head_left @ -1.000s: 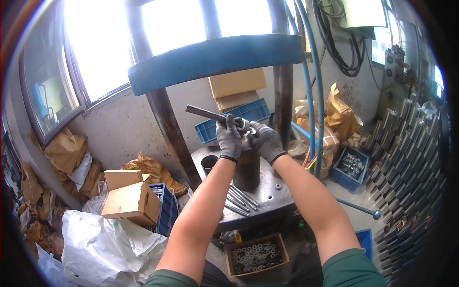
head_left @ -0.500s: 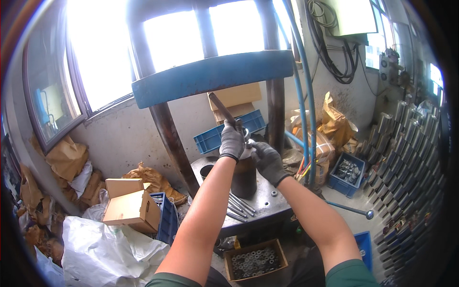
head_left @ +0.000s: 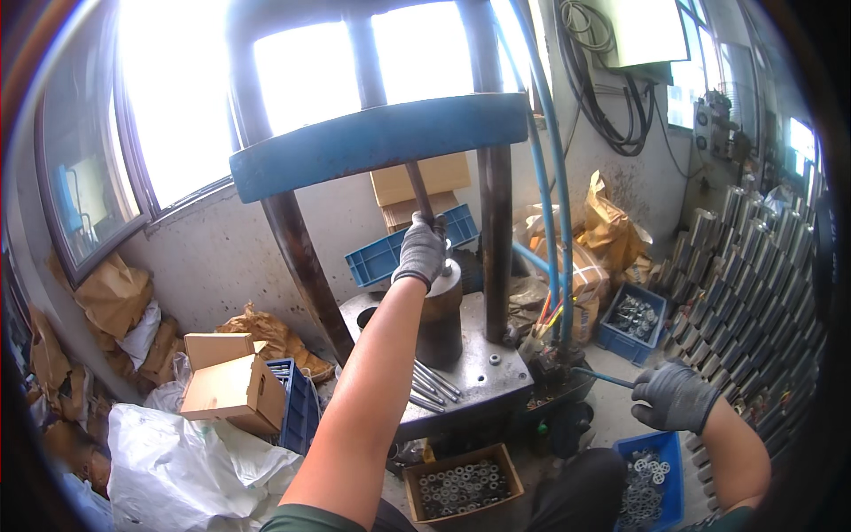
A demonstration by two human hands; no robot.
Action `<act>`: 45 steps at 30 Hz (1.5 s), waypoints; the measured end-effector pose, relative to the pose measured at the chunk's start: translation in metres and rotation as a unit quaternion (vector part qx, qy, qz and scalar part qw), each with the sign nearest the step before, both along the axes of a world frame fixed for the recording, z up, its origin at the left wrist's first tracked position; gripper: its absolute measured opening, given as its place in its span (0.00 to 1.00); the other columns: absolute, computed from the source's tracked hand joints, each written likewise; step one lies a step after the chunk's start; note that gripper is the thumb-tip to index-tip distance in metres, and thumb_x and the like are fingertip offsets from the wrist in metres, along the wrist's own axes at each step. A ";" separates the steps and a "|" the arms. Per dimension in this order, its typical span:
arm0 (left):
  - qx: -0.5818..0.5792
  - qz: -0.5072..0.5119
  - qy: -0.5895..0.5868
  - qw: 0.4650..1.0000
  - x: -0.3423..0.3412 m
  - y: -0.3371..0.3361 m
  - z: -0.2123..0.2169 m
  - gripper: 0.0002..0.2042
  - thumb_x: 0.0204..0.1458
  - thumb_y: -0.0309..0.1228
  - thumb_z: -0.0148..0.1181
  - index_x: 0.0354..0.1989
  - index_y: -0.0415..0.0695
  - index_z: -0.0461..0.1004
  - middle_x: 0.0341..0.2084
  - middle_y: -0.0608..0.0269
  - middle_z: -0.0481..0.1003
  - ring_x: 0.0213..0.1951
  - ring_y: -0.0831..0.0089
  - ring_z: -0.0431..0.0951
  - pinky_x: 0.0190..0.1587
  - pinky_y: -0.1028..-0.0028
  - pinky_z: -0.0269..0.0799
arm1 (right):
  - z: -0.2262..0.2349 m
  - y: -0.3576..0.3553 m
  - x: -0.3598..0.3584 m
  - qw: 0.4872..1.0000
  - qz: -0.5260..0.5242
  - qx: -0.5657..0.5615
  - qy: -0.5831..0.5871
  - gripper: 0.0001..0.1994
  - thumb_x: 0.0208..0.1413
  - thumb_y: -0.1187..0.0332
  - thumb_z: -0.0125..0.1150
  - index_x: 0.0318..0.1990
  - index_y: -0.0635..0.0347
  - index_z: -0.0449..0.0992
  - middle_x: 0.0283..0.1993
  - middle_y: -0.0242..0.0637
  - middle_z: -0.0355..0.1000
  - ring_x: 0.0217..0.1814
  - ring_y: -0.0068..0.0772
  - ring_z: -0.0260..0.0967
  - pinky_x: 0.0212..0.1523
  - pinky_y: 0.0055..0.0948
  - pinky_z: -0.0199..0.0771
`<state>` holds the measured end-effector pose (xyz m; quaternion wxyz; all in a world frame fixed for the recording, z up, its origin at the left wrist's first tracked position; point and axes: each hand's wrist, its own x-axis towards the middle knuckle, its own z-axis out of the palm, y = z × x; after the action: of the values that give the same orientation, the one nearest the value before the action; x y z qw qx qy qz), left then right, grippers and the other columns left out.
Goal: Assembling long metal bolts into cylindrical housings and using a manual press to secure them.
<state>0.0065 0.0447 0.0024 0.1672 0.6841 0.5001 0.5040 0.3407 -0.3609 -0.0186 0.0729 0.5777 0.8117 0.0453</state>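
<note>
Blue-beamed press frame (head_left: pixel 381 142) is seen at frame centre, above a grey steel press bed (head_left: pixel 483 368). A dark upright metal rod (head_left: pixel 418 191) is gripped by the gloved left hand (head_left: pixel 421 251), fingers closed, over a rusty cylindrical die (head_left: pixel 441 319). At lower right, a thin lever handle (head_left: pixel 603 379) is clasped by the gloved right hand (head_left: pixel 674 396).

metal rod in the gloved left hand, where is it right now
In the head view's centre, the metal rod stands nearly upright in the left hand, above the press cylinder.
</note>
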 end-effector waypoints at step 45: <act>0.003 0.057 0.100 0.993 0.006 -0.024 0.021 0.22 0.71 0.49 0.47 0.50 0.39 0.70 0.30 0.48 0.80 0.33 0.55 0.83 0.38 0.57 0.77 | -0.063 -0.029 0.004 0.991 -0.076 -0.069 0.086 0.13 0.51 0.58 0.59 0.37 0.53 0.86 0.34 0.42 0.81 0.39 0.47 0.81 0.42 0.43 0.81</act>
<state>0.0125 0.0204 0.0232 0.0850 0.7016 0.5510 0.4438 0.3449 -0.3903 -0.0819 0.0461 0.6328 0.7701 -0.0664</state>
